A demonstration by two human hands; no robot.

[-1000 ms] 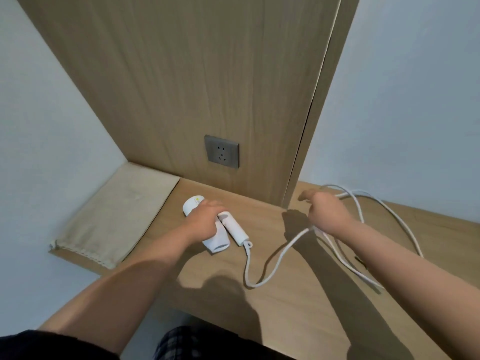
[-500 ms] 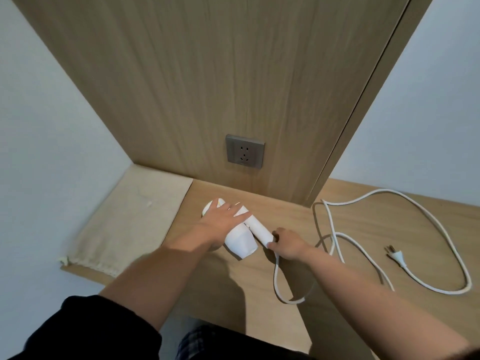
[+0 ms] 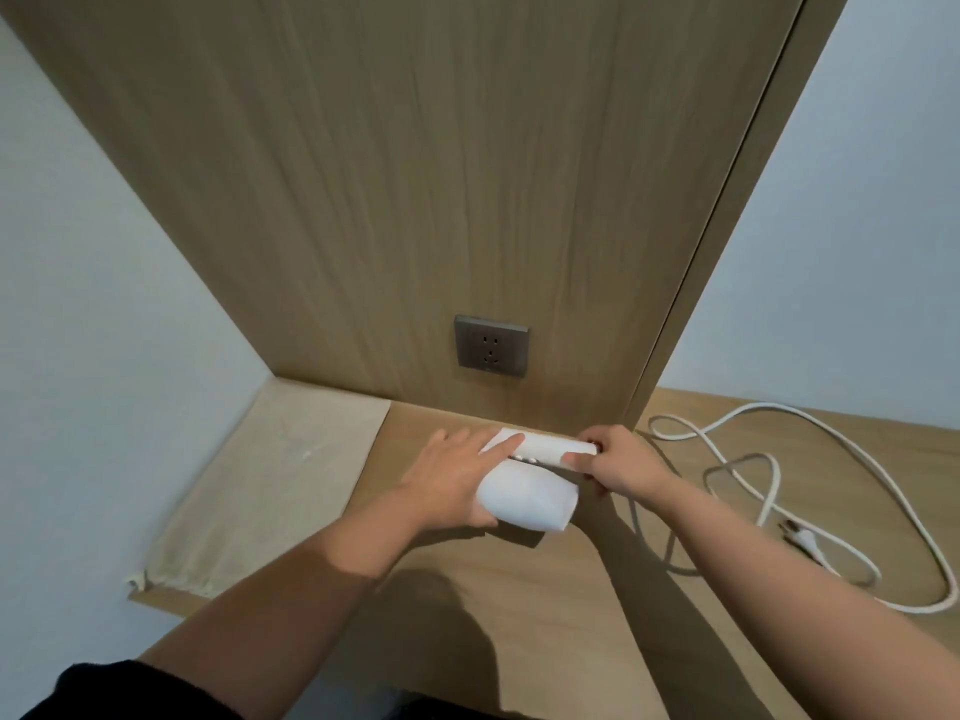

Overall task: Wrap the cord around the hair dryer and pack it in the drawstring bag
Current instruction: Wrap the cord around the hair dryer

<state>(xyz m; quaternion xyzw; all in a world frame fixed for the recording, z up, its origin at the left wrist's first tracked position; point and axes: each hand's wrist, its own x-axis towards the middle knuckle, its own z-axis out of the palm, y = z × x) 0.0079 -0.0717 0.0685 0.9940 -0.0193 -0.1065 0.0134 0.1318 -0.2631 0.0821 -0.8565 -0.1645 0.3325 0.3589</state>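
A white folding hair dryer lies on the wooden shelf, its handle folded along the back panel. My left hand rests flat on its left end with straight fingers. My right hand grips the right end of the handle where the cord leaves it. The white cord lies in loose loops to the right, with its plug on the shelf. The beige drawstring bag lies flat at the left.
A grey wall socket sits in the wooden back panel just above the dryer. White walls close both sides. The shelf's front edge runs near my forearms.
The dryer has turned so its handle lies along the back panel. My right hand has moved up from the cord onto the handle's end. The view has shifted closer.
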